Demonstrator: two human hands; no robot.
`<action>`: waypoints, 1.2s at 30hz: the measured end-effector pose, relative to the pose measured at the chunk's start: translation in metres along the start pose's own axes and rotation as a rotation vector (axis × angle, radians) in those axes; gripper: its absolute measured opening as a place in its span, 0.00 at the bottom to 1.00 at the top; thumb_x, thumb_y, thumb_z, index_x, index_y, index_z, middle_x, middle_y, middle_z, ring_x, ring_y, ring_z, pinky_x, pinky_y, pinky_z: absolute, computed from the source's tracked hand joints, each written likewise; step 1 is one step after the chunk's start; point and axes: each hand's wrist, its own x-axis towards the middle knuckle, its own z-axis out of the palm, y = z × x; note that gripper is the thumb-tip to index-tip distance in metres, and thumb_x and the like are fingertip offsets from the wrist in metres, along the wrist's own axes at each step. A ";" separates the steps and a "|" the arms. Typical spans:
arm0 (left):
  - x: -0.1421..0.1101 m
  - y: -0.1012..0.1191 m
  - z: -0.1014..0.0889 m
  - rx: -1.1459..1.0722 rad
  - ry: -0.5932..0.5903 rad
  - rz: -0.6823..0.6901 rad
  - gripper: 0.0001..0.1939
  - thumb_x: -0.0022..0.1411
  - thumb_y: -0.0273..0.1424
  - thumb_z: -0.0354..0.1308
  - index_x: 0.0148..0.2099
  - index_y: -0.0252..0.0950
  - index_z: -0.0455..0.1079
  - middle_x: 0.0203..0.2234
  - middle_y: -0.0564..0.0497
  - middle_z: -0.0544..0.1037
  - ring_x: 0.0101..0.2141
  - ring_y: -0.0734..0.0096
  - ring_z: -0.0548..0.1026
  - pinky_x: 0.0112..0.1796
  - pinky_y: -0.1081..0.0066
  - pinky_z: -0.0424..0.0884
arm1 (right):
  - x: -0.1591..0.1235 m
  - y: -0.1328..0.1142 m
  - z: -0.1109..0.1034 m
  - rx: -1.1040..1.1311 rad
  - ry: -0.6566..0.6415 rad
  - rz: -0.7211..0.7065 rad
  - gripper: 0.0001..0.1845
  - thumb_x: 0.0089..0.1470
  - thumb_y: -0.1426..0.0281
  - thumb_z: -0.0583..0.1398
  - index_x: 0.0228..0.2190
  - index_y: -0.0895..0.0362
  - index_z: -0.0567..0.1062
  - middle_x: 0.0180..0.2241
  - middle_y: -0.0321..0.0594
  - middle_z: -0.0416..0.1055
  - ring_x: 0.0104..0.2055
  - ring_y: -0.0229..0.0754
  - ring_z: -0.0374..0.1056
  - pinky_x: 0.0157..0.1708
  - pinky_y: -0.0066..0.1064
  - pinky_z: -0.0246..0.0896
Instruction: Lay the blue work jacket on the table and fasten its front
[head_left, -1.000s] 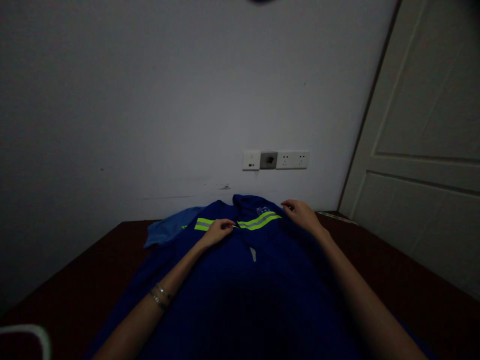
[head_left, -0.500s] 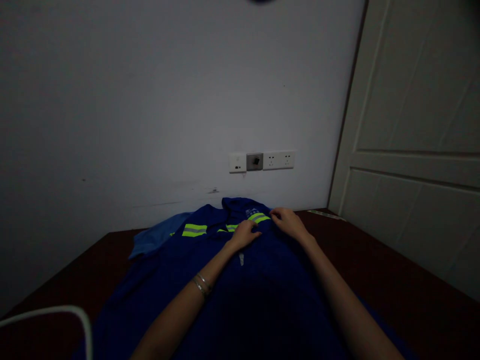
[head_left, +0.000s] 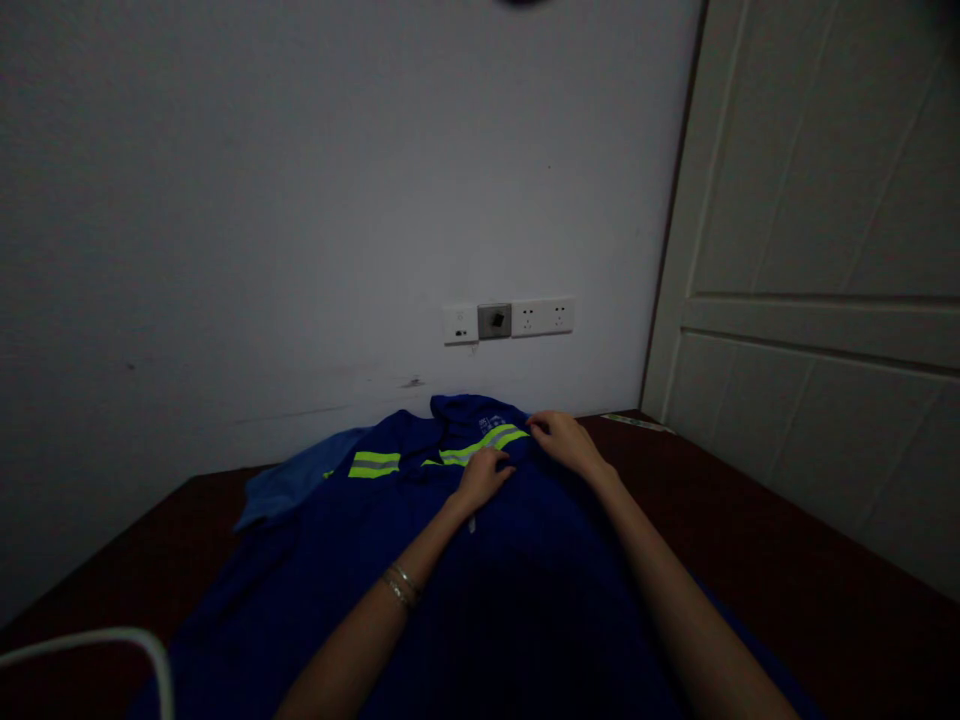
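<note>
A dark blue work jacket [head_left: 480,590] with yellow-green reflective stripes [head_left: 375,463] lies spread on a dark brown table [head_left: 757,520]. My left hand [head_left: 484,475], bracelets on its wrist, rests on the jacket's chest just below the stripes, fingers curled onto the cloth. My right hand [head_left: 562,442] lies beside it at the right end of the stripe near the collar, its fingers bent and pressed on the fabric. Whether either hand pinches the cloth is too dim to see.
A lighter blue cloth [head_left: 289,487] pokes out from under the jacket at the left. A white wall with a socket strip [head_left: 510,319] stands behind the table. A white panelled door [head_left: 825,280] fills the right. A white curved rim [head_left: 112,645] shows at the bottom left.
My left hand has slid right along the stripe toward my right hand, and both now sit close together near the collar. The view has swung rightward.
</note>
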 end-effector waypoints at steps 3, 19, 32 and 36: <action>-0.001 -0.004 -0.004 -0.085 0.008 -0.014 0.12 0.54 0.32 0.54 0.38 0.33 0.74 0.35 0.45 0.76 0.38 0.62 0.72 0.41 0.67 0.64 | -0.001 -0.001 0.000 -0.015 -0.002 0.009 0.15 0.52 0.68 0.51 0.37 0.54 0.74 0.40 0.41 0.72 0.42 0.42 0.66 0.40 0.29 0.58; 0.015 -0.009 -0.021 -0.549 0.232 -0.304 0.11 0.53 0.32 0.53 0.32 0.31 0.73 0.30 0.49 0.77 0.33 0.68 0.73 0.36 0.72 0.67 | -0.001 -0.004 0.012 0.020 -0.054 -0.142 0.13 0.47 0.69 0.55 0.38 0.54 0.72 0.36 0.39 0.70 0.38 0.38 0.65 0.37 0.27 0.58; 0.012 -0.018 -0.018 -0.657 0.352 -0.476 0.10 0.52 0.32 0.54 0.34 0.32 0.73 0.31 0.47 0.78 0.35 0.66 0.74 0.35 0.71 0.68 | -0.008 -0.015 0.037 -0.235 -0.281 -0.188 0.18 0.43 0.71 0.57 0.39 0.48 0.74 0.37 0.42 0.74 0.38 0.47 0.69 0.37 0.33 0.61; 0.011 -0.019 -0.016 -0.679 0.355 -0.471 0.11 0.52 0.32 0.54 0.34 0.32 0.74 0.31 0.47 0.78 0.34 0.66 0.74 0.35 0.71 0.68 | -0.009 -0.013 0.042 -0.260 -0.263 -0.187 0.18 0.45 0.72 0.57 0.39 0.49 0.75 0.37 0.43 0.74 0.39 0.47 0.69 0.38 0.35 0.61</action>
